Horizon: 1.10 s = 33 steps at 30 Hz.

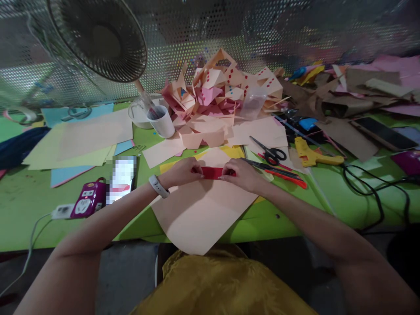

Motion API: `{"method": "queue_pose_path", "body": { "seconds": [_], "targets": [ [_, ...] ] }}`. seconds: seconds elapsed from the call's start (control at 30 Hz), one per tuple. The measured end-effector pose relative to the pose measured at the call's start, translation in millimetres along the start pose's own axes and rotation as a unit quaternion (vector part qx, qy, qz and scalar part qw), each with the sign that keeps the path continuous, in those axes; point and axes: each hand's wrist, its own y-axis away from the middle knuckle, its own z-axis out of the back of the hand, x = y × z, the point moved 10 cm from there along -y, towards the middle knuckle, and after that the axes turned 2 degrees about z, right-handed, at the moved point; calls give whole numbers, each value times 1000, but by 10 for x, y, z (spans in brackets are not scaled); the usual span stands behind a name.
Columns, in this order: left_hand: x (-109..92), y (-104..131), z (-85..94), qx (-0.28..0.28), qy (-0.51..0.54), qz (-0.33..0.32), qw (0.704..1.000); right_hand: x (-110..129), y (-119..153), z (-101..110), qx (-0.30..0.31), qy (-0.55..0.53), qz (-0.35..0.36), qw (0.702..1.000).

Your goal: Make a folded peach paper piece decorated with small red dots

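Between my two hands stretches a short strip of red paper [211, 173], held level over a large peach sheet [203, 214]. My left hand [185, 173] pinches its left end, fingers curled in. At the other end my right hand [241, 175] is closed on the strip, thumb and fingertips together. The peach sheet lies with one corner past the table's front edge, and yellow paper [234, 152] shows under its far side. Just right of my right hand lie black scissors [274, 154] and a red-and-black cutter [288, 174].
A yellow glue gun [315, 154] with a black cable lies to the right. Cut peach pieces [226, 87] pile up at the back, beside a white cup [162, 122]. On the left are a lit phone [121, 179], a purple power socket [88, 201] and a fan [101, 39].
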Motion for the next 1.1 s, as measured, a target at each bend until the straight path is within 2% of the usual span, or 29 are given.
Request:
{"method": "queue_pose_path", "body": {
  "seconds": [0.27, 0.47, 0.73, 0.87, 0.93, 0.97, 1.03, 1.07, 1.1],
  "targets": [
    [196, 154, 126, -19, -15, 17, 1000, 24, 20, 35, -8, -3, -5, 1000],
    [455, 275, 207, -32, -10, 62, 998, 25, 22, 34, -6, -3, -4, 1000],
    [771, 357, 219, -46, -15, 81, 996, 33, 21, 35, -2, 0, -6, 1000],
    [849, 455, 289, -47, -26, 90, 994, 39, 19, 36, 1, -6, -11, 1000],
    [759, 536, 372, -81, -54, 95, 991, 41, 17, 37, 3, -9, -12, 1000],
    [651, 581, 423, -118, -77, 91, 986, 41, 16, 38, 2, -10, -12, 1000],
    [293, 695, 519, -236, -132, 62, 961, 36, 14, 38, 0, -8, -9, 1000],
    [53, 709, 437, -255, -138, 18, 957, 32, 13, 34, 0, -4, -6, 1000],
    [-200, 693, 285, -249, -143, -36, 957, 29, 12, 25, 1, 1, -2, 1000]
  ]
}}
